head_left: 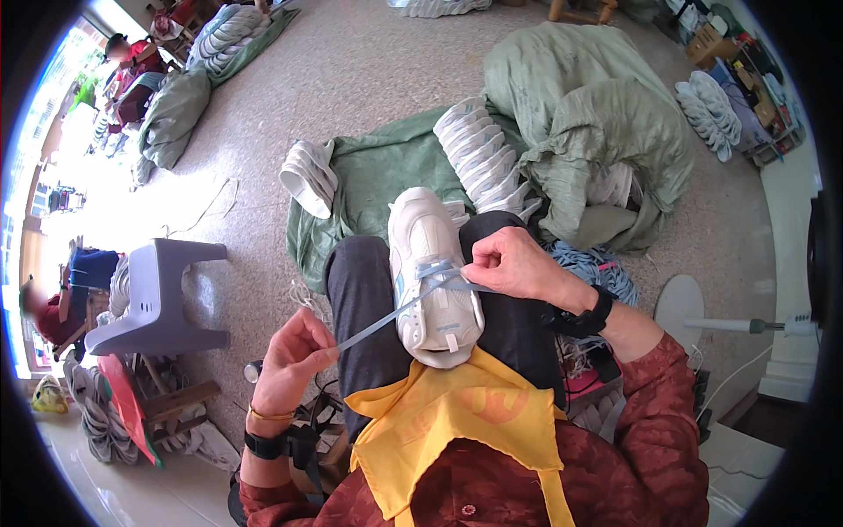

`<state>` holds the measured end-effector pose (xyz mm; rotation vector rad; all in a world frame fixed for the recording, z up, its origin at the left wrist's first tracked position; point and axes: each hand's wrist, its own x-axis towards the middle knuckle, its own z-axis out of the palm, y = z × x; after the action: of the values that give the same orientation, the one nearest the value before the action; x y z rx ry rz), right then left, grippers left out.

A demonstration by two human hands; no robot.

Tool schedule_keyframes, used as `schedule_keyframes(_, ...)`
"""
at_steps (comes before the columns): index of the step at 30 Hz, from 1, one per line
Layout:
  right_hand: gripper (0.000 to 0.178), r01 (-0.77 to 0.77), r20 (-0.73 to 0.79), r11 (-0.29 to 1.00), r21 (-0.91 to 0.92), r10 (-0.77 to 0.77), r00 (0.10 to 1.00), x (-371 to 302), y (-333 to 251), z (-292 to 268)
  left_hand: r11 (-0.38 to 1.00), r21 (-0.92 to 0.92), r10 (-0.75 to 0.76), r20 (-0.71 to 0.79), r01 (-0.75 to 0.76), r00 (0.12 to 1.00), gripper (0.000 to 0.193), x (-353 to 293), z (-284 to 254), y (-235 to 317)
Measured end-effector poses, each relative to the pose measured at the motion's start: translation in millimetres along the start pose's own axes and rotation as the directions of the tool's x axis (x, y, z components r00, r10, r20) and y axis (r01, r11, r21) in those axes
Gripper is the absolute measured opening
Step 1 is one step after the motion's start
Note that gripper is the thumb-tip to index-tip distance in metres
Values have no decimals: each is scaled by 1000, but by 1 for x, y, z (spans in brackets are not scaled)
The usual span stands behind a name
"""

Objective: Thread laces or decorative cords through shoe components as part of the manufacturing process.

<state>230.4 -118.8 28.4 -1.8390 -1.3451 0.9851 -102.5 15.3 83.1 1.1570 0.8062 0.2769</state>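
Head view: A white shoe (445, 309) is lying between two dark-trousered knees (360, 281), its toe pointing away from the seated person and a pale blue lace (378, 328) crossing its throat.
Left side: The left hand (300, 347), apart from the shoe and to its lower left, is pinching the lace and holding that strand taut.
Right side: The right hand (518, 263) is working at the shoe's right edge, apparently grasping lace between thumb and finger; the fingertips are hiding the exact strand.
Lacing: Threading and tightening appear to be under way, with crossings showing toward the toe and holes nearer the heel looking unfilled.
Next pull: The move is seemingly calling for an even draw on both strands, then a flat, untwisted pass through the next eyelet.
Lap: A yellow apron (457, 413) is spreading just behind the heel.
Floor: Beyond the toe, a green sheet (378, 167) is carrying a long row of nested white shoes (481, 158), while a bulky green sack (606, 114) is slumping beside them.
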Motion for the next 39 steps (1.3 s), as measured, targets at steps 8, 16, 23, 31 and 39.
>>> schedule_keyframes(8,30,-42,-45,997,69,45,998,-5,-1,6,1000,-30,6,41,-5,999,22,-6,-3,-5)
schedule_keyframes(16,27,-64,21,965,255,61,998,-5,2,10,999,-40,0,0,0,1000,23,-18,-17,-5)
schedule_keyframes(23,25,45,-50,991,123,-40,998,-11,-8,16,997,-74,11,-12,-12,1000,23,-23,-19,-4)
schedule_keyframes(31,10,4,18,944,330,-10,1000,3,-6,18,998,-61,1,-7,-2,1000,22,-19,-18,-5)
schedule_keyframes(39,15,39,-45,993,115,-34,998,-8,-9,16,995,-100,-7,0,7,1000,22,-17,-19,-8)
